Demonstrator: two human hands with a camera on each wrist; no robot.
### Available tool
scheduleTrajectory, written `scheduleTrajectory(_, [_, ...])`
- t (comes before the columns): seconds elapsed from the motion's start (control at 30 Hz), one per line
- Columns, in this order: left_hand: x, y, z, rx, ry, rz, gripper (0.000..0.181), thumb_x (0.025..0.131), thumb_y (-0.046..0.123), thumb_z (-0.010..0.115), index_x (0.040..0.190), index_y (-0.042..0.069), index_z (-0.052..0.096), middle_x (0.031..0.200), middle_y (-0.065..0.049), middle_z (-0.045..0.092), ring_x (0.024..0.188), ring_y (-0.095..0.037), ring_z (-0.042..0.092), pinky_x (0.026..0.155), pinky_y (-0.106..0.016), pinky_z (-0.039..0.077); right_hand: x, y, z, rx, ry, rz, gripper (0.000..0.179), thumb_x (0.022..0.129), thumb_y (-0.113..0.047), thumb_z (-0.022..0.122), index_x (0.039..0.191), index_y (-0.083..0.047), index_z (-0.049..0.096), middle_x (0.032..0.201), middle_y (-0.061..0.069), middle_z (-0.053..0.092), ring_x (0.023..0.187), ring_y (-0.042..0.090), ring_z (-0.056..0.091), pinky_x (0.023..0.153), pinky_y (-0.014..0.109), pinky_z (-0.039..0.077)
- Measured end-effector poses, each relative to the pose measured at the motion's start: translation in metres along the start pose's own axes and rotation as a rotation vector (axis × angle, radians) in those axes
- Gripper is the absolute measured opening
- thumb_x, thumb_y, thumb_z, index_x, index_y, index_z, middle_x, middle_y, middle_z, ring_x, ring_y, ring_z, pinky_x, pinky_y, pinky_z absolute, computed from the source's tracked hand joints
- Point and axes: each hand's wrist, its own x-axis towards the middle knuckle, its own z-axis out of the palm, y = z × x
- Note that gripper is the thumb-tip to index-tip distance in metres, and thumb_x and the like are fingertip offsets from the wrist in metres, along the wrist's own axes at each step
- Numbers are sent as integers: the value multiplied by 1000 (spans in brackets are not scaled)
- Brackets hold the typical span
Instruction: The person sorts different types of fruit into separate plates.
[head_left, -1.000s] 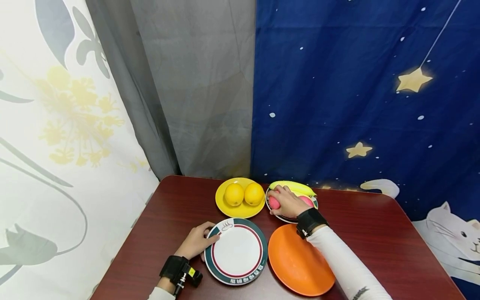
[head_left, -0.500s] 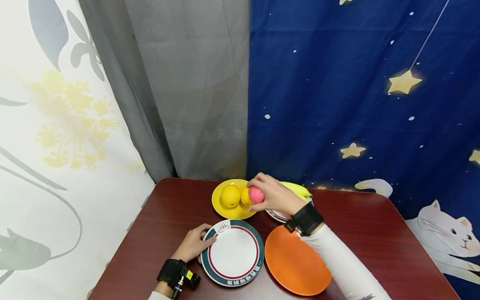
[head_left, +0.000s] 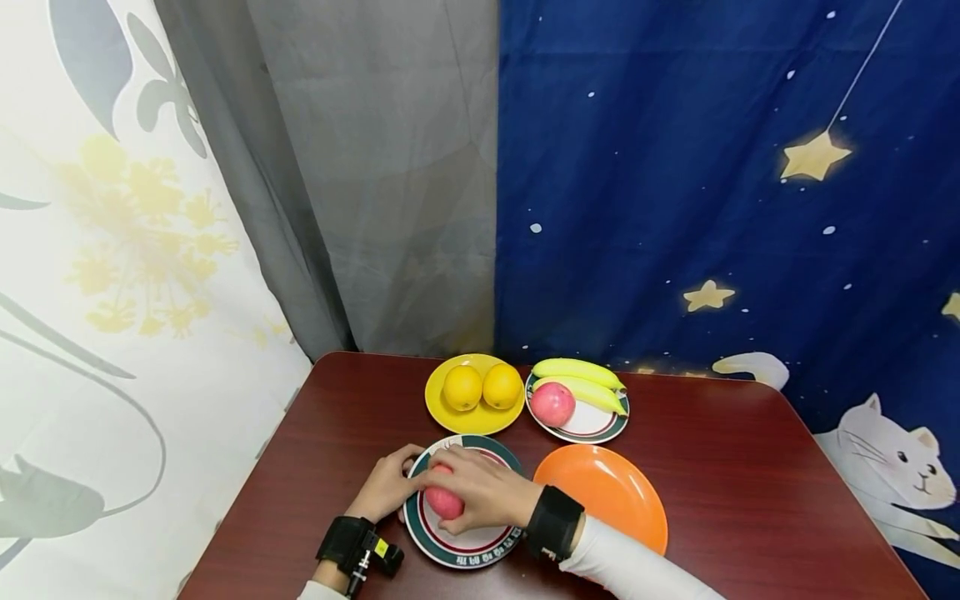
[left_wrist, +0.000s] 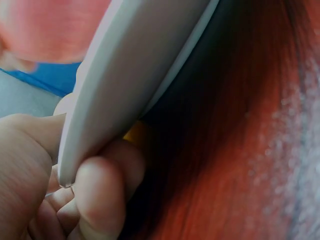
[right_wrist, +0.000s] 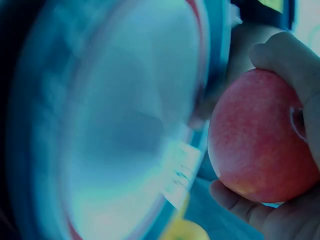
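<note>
In the head view my left hand (head_left: 381, 487) holds the left edge of a white plate (head_left: 459, 557) with a green rim and a red ring. The left wrist view has the fingers curled under the edge of the tilted plate (left_wrist: 131, 56). Above that plate, my right hand (head_left: 497, 493) grips a pinkish-red apple (head_left: 444, 503). Seen from the right wrist, thumb and fingers wrap the apple (right_wrist: 260, 137), which is apart from the plate's face. The right hand and apple cover part of the plate in the head view.
Behind is a yellow plate (head_left: 475, 427) with two yellow round fruits (head_left: 462, 388). Beside it, a smaller green-rimmed plate (head_left: 592, 427) bears bananas (head_left: 577, 372) and another red apple (head_left: 552, 404). An orange plate (head_left: 622, 500) lies right, partly under my right forearm. Curtains back the dark red table (head_left: 720, 467).
My right hand has lifted one apple off the small rear plate and carried it left and toward me, over the green-rimmed plate. The left hand keeps its hold on the plate.
</note>
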Motion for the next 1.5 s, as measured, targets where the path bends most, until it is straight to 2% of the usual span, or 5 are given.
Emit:
scheduleTrajectory(0.53, [-2, 4, 2, -47, -20, -17, 33, 92, 26, 71, 120, 9, 64, 74, 5, 65, 57, -9, 58, 59, -26, 48, -8, -5, 8, -21, -77, 33, 65, 80, -58, 76, 135, -29, 57, 129, -7, 50, 117, 9, 47, 96, 21, 43])
scheduleTrajectory(0.7, [-2, 4, 3, -20, -14, -7, 28, 91, 20, 71, 117, 11, 65, 72, 4, 63, 56, -7, 54, 60, -26, 46, -6, -1, -16, -98, -58, 79, 76, 83, -73, 59, 147, -35, 46, 138, -4, 50, 124, 13, 45, 96, 33, 46])
scheduleTrajectory(0.87, [-3, 2, 3, -43, -24, -37, 34, 93, 29, 71, 119, 10, 64, 71, 4, 62, 50, -10, 55, 58, -26, 46, -3, 20, -66, -136, 26, 145, 76, 87, -75, 51, 151, -37, 40, 146, -1, 45, 131, 16, 39, 102, 42, 41])
scheduleTrajectory(1.13, [-3, 0, 1, -23, 9, -73, 36, 91, 30, 73, 120, 10, 65, 73, 4, 61, 60, -12, 55, 63, -26, 43, -22, 81, -117, -165, 101, 371, 82, 84, -68, 64, 152, -31, 41, 152, 6, 39, 131, 27, 38, 89, 49, 42])
scheduleTrajectory(1.5, [-2, 2, 2, -4, 16, -85, 37, 90, 30, 74, 120, 10, 65, 73, 2, 58, 58, -13, 54, 62, -27, 43, -73, 130, -78, -90, -60, 693, 85, 81, -60, 73, 153, -27, 41, 151, 12, 37, 133, 37, 35, 96, 69, 37])
